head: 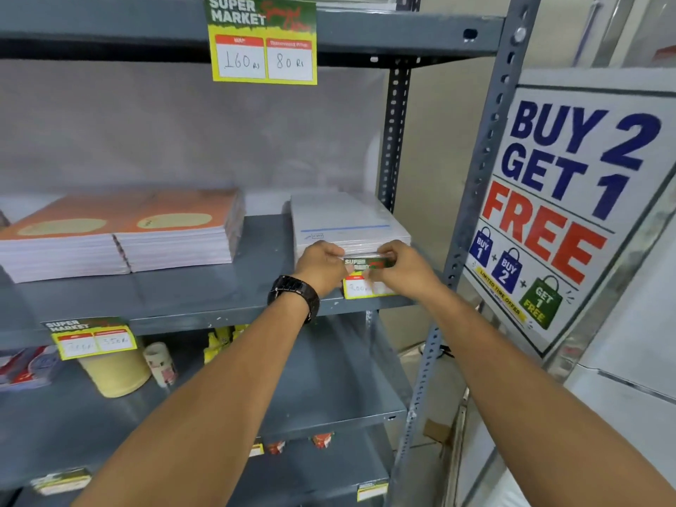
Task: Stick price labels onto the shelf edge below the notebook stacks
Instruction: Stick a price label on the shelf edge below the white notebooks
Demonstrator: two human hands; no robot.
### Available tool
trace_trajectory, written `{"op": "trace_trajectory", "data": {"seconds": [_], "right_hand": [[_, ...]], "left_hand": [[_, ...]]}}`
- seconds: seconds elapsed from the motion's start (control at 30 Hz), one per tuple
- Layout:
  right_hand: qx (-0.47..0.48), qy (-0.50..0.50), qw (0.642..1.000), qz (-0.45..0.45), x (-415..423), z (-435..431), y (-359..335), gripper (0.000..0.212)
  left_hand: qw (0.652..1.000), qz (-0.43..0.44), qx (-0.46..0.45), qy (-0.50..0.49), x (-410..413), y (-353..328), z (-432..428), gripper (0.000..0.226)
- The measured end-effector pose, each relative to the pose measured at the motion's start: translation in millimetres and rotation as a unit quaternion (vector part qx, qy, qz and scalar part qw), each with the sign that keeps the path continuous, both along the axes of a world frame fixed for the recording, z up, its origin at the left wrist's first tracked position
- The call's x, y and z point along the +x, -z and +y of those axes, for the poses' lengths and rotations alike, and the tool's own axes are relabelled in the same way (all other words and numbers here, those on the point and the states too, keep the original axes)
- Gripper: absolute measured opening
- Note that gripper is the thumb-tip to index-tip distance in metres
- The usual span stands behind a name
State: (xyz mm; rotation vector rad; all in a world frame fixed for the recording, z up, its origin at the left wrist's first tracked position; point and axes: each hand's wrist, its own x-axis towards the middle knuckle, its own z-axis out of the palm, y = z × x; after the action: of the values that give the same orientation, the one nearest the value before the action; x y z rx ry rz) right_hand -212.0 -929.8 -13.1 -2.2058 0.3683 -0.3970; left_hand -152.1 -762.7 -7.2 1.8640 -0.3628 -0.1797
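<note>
Fingers of both hands pinch one price label (pixel 368 278) at the front edge of the grey shelf (pixel 205 298). The left hand (pixel 322 267) closes on the label's left end and the right hand (pixel 404 267) on its right end, so both grips are clamped on the label, thumbs and fingertips meeting over its green top strip. The label hangs down over the shelf edge, its yellow-bordered white price boxes showing below the fingers (the written figures are too blurred to read in full). It sits directly below a white notebook stack (pixel 347 225), which lies at the right end of the shelf, just behind the hands. A dark watch (pixel 294 292) wraps the left wrist.

Further left on the same shelf lie two orange notebook stacks (pixel 124 232), side by side and touching. Below them, on the shelf edge, a second label (pixel 91 336) is already stuck. Another label (pixel 261 40) hangs from the edge of the shelf above, marked 160 and 80. On the shelf beneath stand a cream tape roll (pixel 115 375) and a smaller roll (pixel 161 364). To the right of the rack's upright (pixel 475 199) leans a "BUY 2 GET 1 FREE" poster (pixel 570 199).
</note>
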Motion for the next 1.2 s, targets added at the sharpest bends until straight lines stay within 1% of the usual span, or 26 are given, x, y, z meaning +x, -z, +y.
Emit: {"op": "trace_trajectory", "data": {"seconds": [0.03,0.07,0.1,0.17,0.2,0.3,0.37,0.43,0.53,0.73,1.03,1.2], "right_hand": [[0.005,-0.015,1.0,-0.012,-3,-1,-1,0.048],[0.002,-0.04,0.999,-0.029,-6,-2,-1,0.042],[-0.006,-0.071,0.996,-0.044,-10,-2,-1,0.032],[-0.03,-0.127,0.99,-0.051,-22,-2,0,0.014],[-0.042,-0.144,0.988,-0.047,-27,-1,1,0.011],[-0.1,-0.146,0.983,-0.054,-39,8,7,0.015],[-0.135,-0.132,0.98,-0.064,-43,13,11,0.016],[-0.163,-0.123,0.977,-0.062,-45,15,15,0.017],[-0.184,-0.108,0.975,-0.063,-47,15,21,0.018],[-0.219,-0.112,0.966,-0.081,-51,18,23,0.024],[-0.23,-0.105,0.965,-0.067,-52,21,23,0.023],[-0.243,-0.098,0.962,-0.071,-52,22,25,0.019]], "left_hand": [[1.0,-0.016,-0.002,0.023,-4,2,2,0.023],[0.998,-0.044,0.008,0.039,-9,4,6,0.023],[0.996,-0.074,0.025,0.048,-14,8,10,0.023],[0.987,-0.136,0.075,0.043,-26,14,18,0.02],[0.982,-0.16,0.096,0.036,-33,18,22,0.016],[0.971,-0.201,0.127,0.025,-47,28,28,0.006],[0.964,-0.221,0.149,0.013,-51,31,26,0.006],[0.949,-0.254,0.186,-0.002,-53,31,22,0.006],[0.929,-0.296,0.221,-0.002,-55,32,17,0.006],[0.91,-0.318,0.265,-0.005,-56,33,15,0.004],[0.896,-0.327,0.302,-0.003,-55,31,12,0.005],[0.889,-0.333,0.314,0.009,-53,32,12,0.004]]}}
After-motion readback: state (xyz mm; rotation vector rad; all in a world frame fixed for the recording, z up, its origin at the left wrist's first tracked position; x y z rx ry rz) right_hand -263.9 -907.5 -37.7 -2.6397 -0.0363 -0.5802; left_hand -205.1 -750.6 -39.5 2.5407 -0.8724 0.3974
